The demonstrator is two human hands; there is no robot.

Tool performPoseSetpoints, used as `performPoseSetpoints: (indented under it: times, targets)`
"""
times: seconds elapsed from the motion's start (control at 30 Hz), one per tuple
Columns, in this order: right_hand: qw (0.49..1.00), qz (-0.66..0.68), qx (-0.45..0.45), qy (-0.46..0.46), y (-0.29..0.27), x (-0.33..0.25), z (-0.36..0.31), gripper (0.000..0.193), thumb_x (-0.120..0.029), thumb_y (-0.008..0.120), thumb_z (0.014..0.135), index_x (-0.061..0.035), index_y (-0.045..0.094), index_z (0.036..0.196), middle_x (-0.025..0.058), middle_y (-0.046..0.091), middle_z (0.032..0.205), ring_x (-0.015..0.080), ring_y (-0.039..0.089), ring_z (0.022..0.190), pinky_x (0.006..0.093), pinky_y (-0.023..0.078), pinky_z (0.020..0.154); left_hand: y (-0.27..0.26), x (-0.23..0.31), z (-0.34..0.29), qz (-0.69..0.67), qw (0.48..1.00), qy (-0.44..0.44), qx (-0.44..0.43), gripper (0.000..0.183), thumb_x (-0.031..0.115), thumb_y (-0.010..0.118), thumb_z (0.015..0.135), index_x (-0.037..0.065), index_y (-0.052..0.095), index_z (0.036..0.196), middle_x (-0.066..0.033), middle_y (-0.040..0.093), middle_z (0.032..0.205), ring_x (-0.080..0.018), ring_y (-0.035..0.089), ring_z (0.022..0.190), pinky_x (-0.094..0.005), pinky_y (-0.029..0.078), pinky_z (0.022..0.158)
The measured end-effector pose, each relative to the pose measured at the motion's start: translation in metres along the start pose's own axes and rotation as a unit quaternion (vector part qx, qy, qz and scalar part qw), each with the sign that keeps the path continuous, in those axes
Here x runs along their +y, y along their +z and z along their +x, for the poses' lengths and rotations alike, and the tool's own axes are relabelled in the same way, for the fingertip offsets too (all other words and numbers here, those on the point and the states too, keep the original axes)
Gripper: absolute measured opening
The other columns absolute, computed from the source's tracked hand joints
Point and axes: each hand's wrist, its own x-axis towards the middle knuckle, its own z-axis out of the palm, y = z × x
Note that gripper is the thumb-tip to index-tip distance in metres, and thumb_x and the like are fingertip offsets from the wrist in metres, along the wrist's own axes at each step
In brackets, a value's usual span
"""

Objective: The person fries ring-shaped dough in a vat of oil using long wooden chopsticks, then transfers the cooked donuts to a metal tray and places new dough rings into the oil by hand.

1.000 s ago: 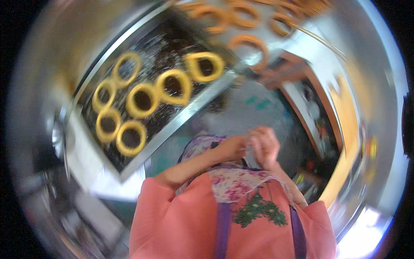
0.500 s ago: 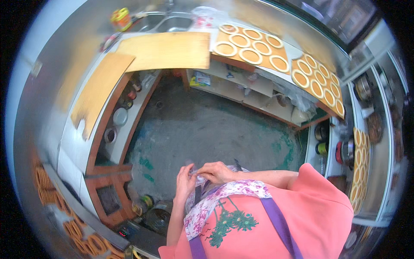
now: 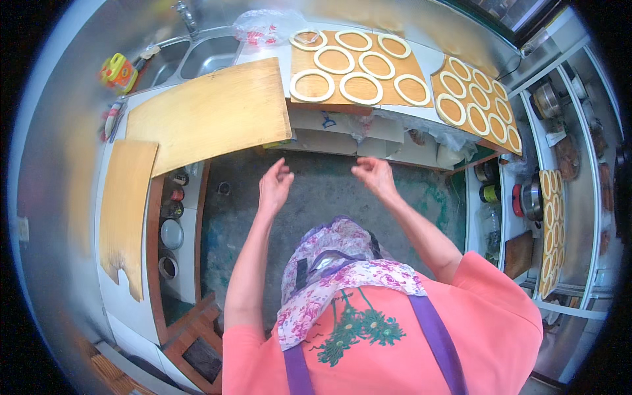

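Both my hands reach forward above the floor, with nothing seen in either. My left hand [image 3: 275, 184] has its fingers loosely bent and apart, nearest to the bare wooden board [image 3: 210, 108] on the counter. Out to the right, my right hand [image 3: 376, 176] holds its fingers loosely bent too, below the wooden board of pale dough rings [image 3: 361, 87]. Neither hand touches a board. Further right lies a second board of rings [image 3: 475, 99]. I wear a flowered apron [image 3: 352, 280] with purple straps.
A notched wooden board [image 3: 125, 210] lies on the left counter. A double sink [image 3: 210, 58], a yellow jug [image 3: 118, 72] and a clear plastic bag [image 3: 266, 27] are at the back. More rings stand on a board [image 3: 550, 230] by the right shelves. Jars sit under the left counter.
My hands were together close to the apron. Now they have parted and stretched forward. My view has shifted, and the counter with its boards appears nearer.
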Motion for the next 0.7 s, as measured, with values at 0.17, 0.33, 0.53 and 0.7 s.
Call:
performPoseSetpoints:
  times: [0.17, 0.33, 0.53, 0.7]
  targets:
    - [0.987, -0.096, 0.070, -0.105, 0.002, -0.015, 0.166, 0.048, -0.028, 0.072, 0.068, 0.0035, 0.063, 0.103, 0.0196, 0.066, 0.095, 0.0299, 0.064, 0.090, 0.0374, 0.049, 0.081, 0.033, -0.015, 0.168, -0.027, 0.997, -0.060, 0.033, 0.062, 0.016, 0.064, 0.081, -0.006, 0.037, 0.133, -0.0169, 0.057, 0.119, -0.0178, 0.061, 0.091, -0.0288, 0.049, 0.078]
    - [0.979, -0.176, 0.049, -0.095, 0.038, -0.031, 0.329, 0.043, -0.027, 0.072, 0.067, 0.0029, 0.063, 0.096, 0.0224, 0.064, 0.093, 0.0359, 0.062, 0.088, 0.0449, 0.048, 0.077, 0.060, -0.053, 0.307, 0.078, 0.988, -0.079, 0.104, 0.060, 0.019, 0.067, 0.079, -0.006, 0.044, 0.129, -0.0200, 0.062, 0.107, -0.0242, 0.062, 0.091, -0.0337, 0.050, 0.077]
    - [0.954, -0.288, 0.010, -0.083, 0.079, -0.019, 0.406, 0.033, -0.019, 0.070, 0.064, 0.0025, 0.060, 0.088, 0.0219, 0.063, 0.081, 0.0399, 0.061, 0.082, 0.0464, 0.049, 0.072, 0.095, -0.015, 0.365, 0.284, 0.952, -0.073, 0.090, 0.049, 0.019, 0.069, 0.072, -0.001, 0.055, 0.114, -0.0218, 0.058, 0.100, -0.0359, 0.058, 0.091, -0.0431, 0.047, 0.079]
    - [0.982, -0.175, -0.022, -0.073, 0.077, -0.035, 0.409, 0.026, -0.013, 0.065, 0.069, 0.0028, 0.055, 0.087, 0.0173, 0.060, 0.071, 0.0352, 0.060, 0.066, 0.0437, 0.049, 0.062, 0.090, -0.016, 0.375, 0.280, 0.947, -0.081, 0.133, 0.030, 0.013, 0.067, 0.072, 0.000, 0.056, 0.096, -0.0193, 0.057, 0.095, -0.0358, 0.058, 0.087, -0.0428, 0.048, 0.077]
